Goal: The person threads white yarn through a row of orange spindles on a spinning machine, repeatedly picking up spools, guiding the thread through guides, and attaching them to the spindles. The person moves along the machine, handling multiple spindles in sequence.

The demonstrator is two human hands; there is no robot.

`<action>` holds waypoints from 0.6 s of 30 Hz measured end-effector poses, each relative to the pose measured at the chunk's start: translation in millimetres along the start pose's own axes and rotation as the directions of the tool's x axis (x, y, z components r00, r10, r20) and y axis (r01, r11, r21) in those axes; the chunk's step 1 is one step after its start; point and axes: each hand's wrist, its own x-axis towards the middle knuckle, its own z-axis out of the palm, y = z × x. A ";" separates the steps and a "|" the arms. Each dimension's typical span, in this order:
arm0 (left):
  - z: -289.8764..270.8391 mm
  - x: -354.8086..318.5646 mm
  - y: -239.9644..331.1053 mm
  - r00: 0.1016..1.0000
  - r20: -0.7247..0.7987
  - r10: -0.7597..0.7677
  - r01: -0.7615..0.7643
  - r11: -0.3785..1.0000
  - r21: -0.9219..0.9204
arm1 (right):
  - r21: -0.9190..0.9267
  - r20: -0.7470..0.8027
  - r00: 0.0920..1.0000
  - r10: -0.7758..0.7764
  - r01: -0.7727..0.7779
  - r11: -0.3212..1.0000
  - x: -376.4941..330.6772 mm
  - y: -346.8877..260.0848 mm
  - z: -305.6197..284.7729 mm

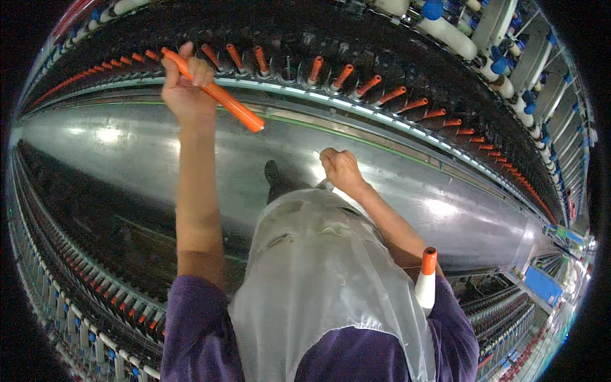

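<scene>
A person in purple sleeves stands at a long spinning machine, seen from above. The left hand (pixel 186 86), raised toward eleven o'clock, is clamped around an empty orange bobbin tube (pixel 219 94), which slants down toward the middle of the view. Just above it, a row of orange tubes (pixel 356 83) sits on the machine's spindles, curving from ten o'clock round to three. The right hand (pixel 340 169), near the centre, is closed in a fist; whether it pinches something is too small to tell. A pale translucent apron pouch (pixel 324 274) hangs below it. At five o'clock, a white yarn-wound bobbin (pixel 426 280) with an orange tip stands beside the right elbow.
</scene>
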 end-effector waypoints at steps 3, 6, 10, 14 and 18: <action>-21.7 -13.8 -31.7 0.994 -0.093 0.052 -0.035 0.985 0.169 | -0.327 0.162 0.985 -0.056 0.107 0.939 13.0 11.0 3.6; -27.7 -38.6 -69.2 0.998 -0.029 -0.064 0.063 0.641 0.765 | -0.318 0.365 0.929 -0.064 0.189 0.929 11.0 -27.5 -23.5; -11.9 -43.9 -71.5 0.996 0.024 -0.086 -0.013 0.120 0.993 | 0.199 0.515 0.797 -0.316 0.247 0.948 -11.8 -109.4 -94.6; 19.6 -12.9 -69.2 0.918 0.301 0.257 -0.389 0.442 0.808 | 0.325 0.743 0.442 -0.503 0.419 0.848 -18.2 -155.8 -125.5; 38.1 11.6 -92.4 0.944 0.223 0.244 -0.331 0.677 0.658 | 0.173 0.739 0.553 -0.385 0.396 0.902 -20.5 -163.4 -124.1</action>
